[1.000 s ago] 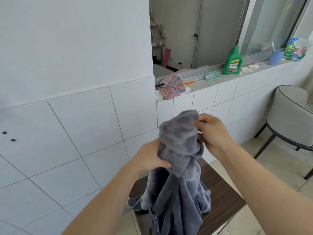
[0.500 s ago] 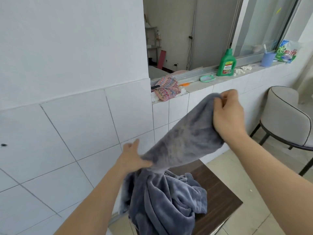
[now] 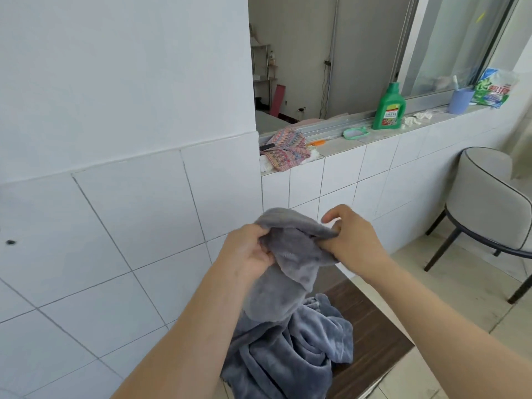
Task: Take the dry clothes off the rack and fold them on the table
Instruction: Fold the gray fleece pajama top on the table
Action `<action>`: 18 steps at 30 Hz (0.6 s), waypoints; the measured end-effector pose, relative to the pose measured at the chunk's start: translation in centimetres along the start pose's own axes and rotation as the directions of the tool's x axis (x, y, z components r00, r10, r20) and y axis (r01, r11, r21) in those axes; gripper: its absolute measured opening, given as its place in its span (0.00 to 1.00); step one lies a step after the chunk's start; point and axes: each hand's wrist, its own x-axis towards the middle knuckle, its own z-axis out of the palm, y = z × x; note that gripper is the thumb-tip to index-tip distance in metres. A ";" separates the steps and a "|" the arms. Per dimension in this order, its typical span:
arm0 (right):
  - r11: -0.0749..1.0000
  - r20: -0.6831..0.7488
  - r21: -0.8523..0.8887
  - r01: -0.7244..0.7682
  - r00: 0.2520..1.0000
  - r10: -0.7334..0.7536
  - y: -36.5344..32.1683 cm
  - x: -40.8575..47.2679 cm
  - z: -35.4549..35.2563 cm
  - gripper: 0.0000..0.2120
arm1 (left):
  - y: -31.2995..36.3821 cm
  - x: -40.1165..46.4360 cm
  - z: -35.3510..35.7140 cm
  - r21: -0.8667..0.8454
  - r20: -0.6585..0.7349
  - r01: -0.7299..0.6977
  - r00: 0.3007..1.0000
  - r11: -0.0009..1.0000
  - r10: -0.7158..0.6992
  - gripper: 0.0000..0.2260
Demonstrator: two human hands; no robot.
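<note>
A grey fleece garment (image 3: 288, 335) hangs from both hands, its lower part bunched on the dark wooden table (image 3: 371, 338). My left hand (image 3: 247, 251) grips the upper cloth from the left. My right hand (image 3: 351, 240) pinches the same upper edge from the right, index finger raised. The hands are close together above the table's far end. No drying rack is in view.
A white tiled wall (image 3: 115, 226) runs along the left. The sill (image 3: 345, 145) carries a patterned cloth (image 3: 285, 148), a green detergent bottle (image 3: 388, 108), a blue cup (image 3: 460, 100) and a detergent bag (image 3: 495, 87). A grey chair (image 3: 489, 203) stands at right.
My hands had spread the upper cloth wide apart, the right one raised high. Now the right hand has come down and both hands are together on the bunched top.
</note>
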 end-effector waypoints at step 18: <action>0.606 0.439 0.613 -0.508 0.856 0.273 -1.3 -0.3 -1.0 0.05 | -0.1 -1.9 -2.4 0.762 0.188 -0.308 0.947 0.570 0.260 0.08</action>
